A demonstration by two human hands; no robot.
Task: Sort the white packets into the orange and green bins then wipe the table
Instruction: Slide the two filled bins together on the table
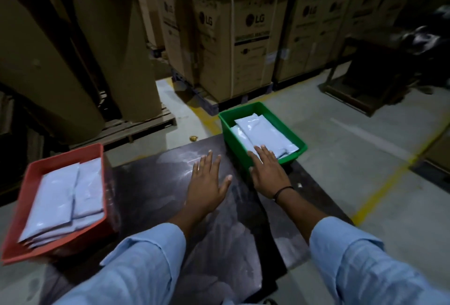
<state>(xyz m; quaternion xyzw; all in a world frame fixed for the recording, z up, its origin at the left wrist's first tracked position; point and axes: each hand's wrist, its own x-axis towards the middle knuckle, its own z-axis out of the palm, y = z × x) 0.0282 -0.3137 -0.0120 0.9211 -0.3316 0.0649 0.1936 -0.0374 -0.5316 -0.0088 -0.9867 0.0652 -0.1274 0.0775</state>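
Note:
An orange bin (26,209) sits at the left edge of the dark table (151,183) and holds a stack of white packets (65,197). At the table's far right corner stands a green bin (226,122) with white packets (260,132) inside. My left hand (207,183) lies flat and open on the table's middle, holding nothing. My right hand (267,170) is spread open over the green bin's near rim, fingertips above the packets; I cannot tell if they touch. No loose packet lies on the tabletop.
Stacked cardboard boxes (243,44) on pallets stand behind the table. Large cardboard rolls (117,44) lean at the back left on a wooden pallet. A dark metal frame (365,76) stands at the right. Yellow lines (379,190) mark the concrete floor.

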